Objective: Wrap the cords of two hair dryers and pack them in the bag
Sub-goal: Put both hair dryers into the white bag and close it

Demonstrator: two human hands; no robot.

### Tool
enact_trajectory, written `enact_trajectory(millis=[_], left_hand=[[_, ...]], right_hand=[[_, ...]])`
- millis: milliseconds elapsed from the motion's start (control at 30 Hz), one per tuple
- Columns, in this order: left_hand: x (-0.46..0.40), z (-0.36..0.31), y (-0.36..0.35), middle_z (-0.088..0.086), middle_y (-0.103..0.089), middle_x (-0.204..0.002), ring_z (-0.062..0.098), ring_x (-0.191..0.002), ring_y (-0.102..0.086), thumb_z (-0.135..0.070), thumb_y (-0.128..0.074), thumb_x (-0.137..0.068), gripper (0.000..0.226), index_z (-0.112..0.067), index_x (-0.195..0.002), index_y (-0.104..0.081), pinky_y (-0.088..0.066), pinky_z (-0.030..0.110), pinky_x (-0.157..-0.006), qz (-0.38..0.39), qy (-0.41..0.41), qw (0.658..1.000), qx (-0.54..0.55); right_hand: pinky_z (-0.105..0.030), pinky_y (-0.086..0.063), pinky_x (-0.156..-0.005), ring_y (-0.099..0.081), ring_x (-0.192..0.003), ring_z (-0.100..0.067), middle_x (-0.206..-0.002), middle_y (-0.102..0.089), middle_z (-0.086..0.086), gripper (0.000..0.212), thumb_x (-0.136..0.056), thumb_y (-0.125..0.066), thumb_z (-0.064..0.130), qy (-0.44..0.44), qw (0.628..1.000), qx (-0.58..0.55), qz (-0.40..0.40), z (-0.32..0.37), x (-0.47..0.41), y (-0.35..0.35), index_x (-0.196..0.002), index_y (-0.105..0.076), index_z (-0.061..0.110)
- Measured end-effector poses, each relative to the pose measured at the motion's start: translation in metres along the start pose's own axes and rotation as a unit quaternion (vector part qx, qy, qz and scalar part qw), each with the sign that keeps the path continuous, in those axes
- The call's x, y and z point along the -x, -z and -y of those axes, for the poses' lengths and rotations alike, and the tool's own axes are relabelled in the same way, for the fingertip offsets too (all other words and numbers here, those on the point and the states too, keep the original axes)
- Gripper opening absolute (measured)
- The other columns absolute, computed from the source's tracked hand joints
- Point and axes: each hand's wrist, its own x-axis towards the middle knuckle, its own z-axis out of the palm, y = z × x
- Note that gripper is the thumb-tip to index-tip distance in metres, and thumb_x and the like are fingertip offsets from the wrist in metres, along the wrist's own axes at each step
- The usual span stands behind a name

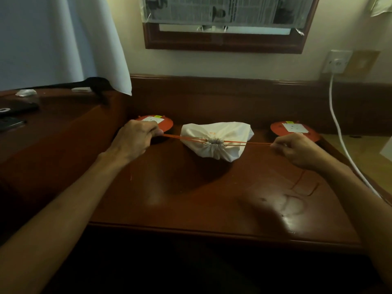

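Observation:
A white cloth drawstring bag (218, 134) lies bulging on the dark wooden desk (191, 198), its mouth gathered tight and facing me. Orange drawstrings (250, 143) run out of the mouth to both sides and are stretched straight. My left hand (135, 139) pinches the left strings just left of the bag. My right hand (297, 150) pinches the right strings further out to the right. No hair dryer or cord shows; whatever fills the bag is hidden by the cloth.
Two orange discs with white labels sit behind my hands, one on the left (157, 122), one on the right (294, 128). A white cable (339, 132) hangs from a wall socket (337, 61) down the desk's right side. A raised side shelf (53, 115) holds dark items.

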Motion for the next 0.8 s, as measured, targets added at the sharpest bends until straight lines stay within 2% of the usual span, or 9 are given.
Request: enact_trajectory(millis=[100, 267, 333, 400, 433, 533, 600, 700, 800], left_hand=[[-0.002, 0.01, 0.006, 0.02, -0.072, -0.112, 0.034, -0.099, -0.068, -0.024, -0.058, -0.103, 0.021, -0.008, -0.105, -0.072, -0.042, 0.028, -0.061, -0.013, 0.024, 0.999, -0.026], [0.012, 0.021, 0.001, 0.015, -0.072, -0.101, 0.031, -0.088, -0.067, -0.025, -0.057, -0.103, 0.019, -0.011, -0.097, -0.069, -0.038, 0.029, -0.06, -0.003, 0.026, 0.999, -0.03], [0.025, 0.024, -0.004, 0.001, -0.069, -0.09, 0.02, -0.08, -0.067, -0.023, -0.057, -0.103, 0.017, -0.012, -0.095, -0.068, -0.039, 0.027, -0.06, 0.029, 0.028, 0.999, -0.017], [0.041, 0.029, -0.012, -0.014, -0.06, -0.081, 0.003, -0.067, -0.057, -0.019, -0.058, -0.102, 0.015, -0.012, -0.094, -0.069, -0.037, 0.024, -0.056, 0.054, 0.036, 0.998, -0.017], [0.049, 0.031, -0.015, -0.017, -0.057, -0.077, -0.001, -0.063, -0.052, -0.019, -0.059, -0.102, 0.014, -0.012, -0.093, -0.068, -0.038, 0.025, -0.053, 0.061, 0.044, 0.997, -0.022], [0.068, 0.032, -0.016, -0.007, -0.056, -0.067, 0.009, -0.054, -0.052, -0.027, -0.058, -0.102, 0.015, -0.022, -0.089, -0.065, -0.044, 0.032, -0.051, 0.086, 0.072, 0.993, -0.035], [0.08, 0.027, -0.008, -0.002, -0.058, -0.063, 0.011, -0.051, -0.053, -0.03, -0.058, -0.101, 0.019, -0.024, -0.083, -0.061, -0.042, 0.032, -0.052, 0.098, 0.09, 0.991, 0.006], [0.105, 0.009, 0.011, -0.001, -0.062, -0.063, 0.011, -0.063, -0.06, -0.036, -0.058, -0.097, 0.027, -0.02, -0.077, -0.067, -0.04, 0.023, -0.055, 0.101, 0.089, 0.987, 0.093], [0.1, -0.011, 0.03, -0.009, -0.062, -0.063, 0.005, -0.055, -0.055, -0.037, -0.061, -0.093, 0.024, -0.026, -0.074, -0.069, -0.039, 0.019, -0.056, 0.122, 0.122, 0.966, 0.19]], right_hand=[[-0.037, -0.048, -0.063, -0.066, -0.078, -0.037, -0.081, -0.07, -0.014, 0.024, -0.102, -0.057, 0.021, 0.003, 1.0, -0.019, 0.003, -0.013, 0.0, 0.015, -0.087, -0.073, 0.013], [-0.029, -0.049, -0.07, -0.067, -0.082, -0.021, -0.082, -0.071, -0.005, 0.022, -0.099, -0.061, 0.014, 0.01, 0.999, -0.043, -0.008, -0.035, 0.006, 0.007, -0.083, -0.075, 0.013], [-0.031, -0.049, -0.072, -0.067, -0.082, -0.016, -0.083, -0.071, -0.001, 0.024, -0.1, -0.059, 0.016, -0.015, 0.999, -0.041, 0.009, -0.043, 0.012, -0.003, -0.081, -0.074, 0.017], [-0.028, -0.046, -0.069, -0.066, -0.081, -0.013, -0.081, -0.069, 0.004, 0.027, -0.1, -0.059, 0.015, -0.035, 0.998, -0.036, 0.027, -0.056, 0.02, -0.02, -0.077, -0.072, 0.021], [-0.028, -0.045, -0.068, -0.066, -0.081, -0.015, -0.079, -0.069, 0.004, 0.029, -0.1, -0.059, 0.015, -0.043, 0.998, -0.032, 0.033, -0.061, 0.025, -0.03, -0.075, -0.071, 0.023], [-0.026, -0.046, -0.067, -0.067, -0.081, -0.019, -0.078, -0.07, 0.002, 0.031, -0.1, -0.06, 0.017, -0.047, 0.997, -0.037, 0.046, -0.065, 0.035, -0.046, -0.073, -0.07, 0.025], [-0.026, -0.047, -0.066, -0.067, -0.078, -0.018, -0.077, -0.071, 0.001, 0.026, -0.099, -0.062, 0.022, -0.045, 0.996, -0.061, 0.042, -0.061, 0.044, -0.038, -0.076, -0.073, 0.024], [-0.025, -0.041, -0.052, -0.053, -0.055, -0.019, -0.06, -0.06, -0.004, 0.022, -0.092, -0.067, 0.029, -0.019, 0.984, -0.176, 0.035, -0.044, 0.064, -0.008, -0.075, -0.076, 0.02], [-0.023, -0.042, -0.046, -0.05, -0.056, -0.02, -0.066, -0.057, -0.013, 0.013, -0.089, -0.066, 0.022, 0.003, 0.947, -0.321, 0.026, -0.026, 0.069, 0.026, -0.083, -0.076, 0.017]])
